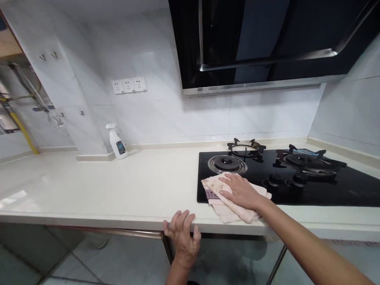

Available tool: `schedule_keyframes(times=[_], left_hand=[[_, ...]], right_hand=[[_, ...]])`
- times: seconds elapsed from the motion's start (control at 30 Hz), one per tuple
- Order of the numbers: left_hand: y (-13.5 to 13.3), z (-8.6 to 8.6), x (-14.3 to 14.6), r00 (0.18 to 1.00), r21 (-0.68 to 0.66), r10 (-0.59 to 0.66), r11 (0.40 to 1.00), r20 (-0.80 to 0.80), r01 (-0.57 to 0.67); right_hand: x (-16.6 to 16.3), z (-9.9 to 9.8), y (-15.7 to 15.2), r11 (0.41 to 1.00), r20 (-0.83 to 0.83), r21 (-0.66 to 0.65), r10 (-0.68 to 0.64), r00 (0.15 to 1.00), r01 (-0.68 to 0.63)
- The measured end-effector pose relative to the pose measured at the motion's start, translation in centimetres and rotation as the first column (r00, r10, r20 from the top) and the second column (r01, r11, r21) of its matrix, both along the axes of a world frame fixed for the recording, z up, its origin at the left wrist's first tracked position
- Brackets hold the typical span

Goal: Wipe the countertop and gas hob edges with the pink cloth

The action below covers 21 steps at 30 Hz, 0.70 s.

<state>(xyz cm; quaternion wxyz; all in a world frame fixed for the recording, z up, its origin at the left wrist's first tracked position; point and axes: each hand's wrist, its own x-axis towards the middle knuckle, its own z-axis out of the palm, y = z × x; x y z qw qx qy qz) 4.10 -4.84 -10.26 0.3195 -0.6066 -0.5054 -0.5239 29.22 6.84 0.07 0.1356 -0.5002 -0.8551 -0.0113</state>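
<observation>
Wiping looks like the step in hand, at the near left corner of the black stove [252,168]. The right hand [241,192] lies flat on a folded pink cloth [219,184], with its fingers a little spread, pressing down and not closed around it. The cloth sits partly on the stove and partly on the pale worktop [142,186], and it covers that corner. The left hand [184,235] rests at the front edge of the worktop with its fingers bent and a bit apart, and I see nothing in it.

Just behind the cloth is a round burner [227,163] with no stand around it. A black pot stand [261,149] sits behind that burner. A white spray bottle [115,140] stands far off to the left, by the wall.

I think the next move calls for keeping the cloth flat and sliding it over the glass, going gently around the burner and the knobs [274,179].
</observation>
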Motion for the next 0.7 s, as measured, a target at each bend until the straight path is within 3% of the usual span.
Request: schedule_keyframes(times=[0.23,0.37,0.57,0.7], left_hand=[[-0.8,0.6,-0.4,1.0,-0.075,-0.01,0.997,-0.022,0.009],[-1.3,0.4,-1.1,0.995,-0.139,0.0,0.99,-0.102,-0.014],[-1.3,0.4,-0.7,0.997,-0.157,0.014,0.987,-0.077,-0.026],[-1.2,0.5,0.0,1.0,-0.134,0.009,0.991,-0.023,-0.012]], right_hand=[[0.8,0.2,-1.5,0.991,-0.12,0.034,0.131,0.984,-0.128],[4.3,0.0,-0.7,0.995,-0.16,0.046,0.09,0.983,-0.084],[10.9,-1.7,-0.6,0.995,-0.205,0.097,0.026,0.978,-0.006],[10.9,-2.0,-1.2,0.986,-0.14,0.164,-0.006,0.99,0.029]])
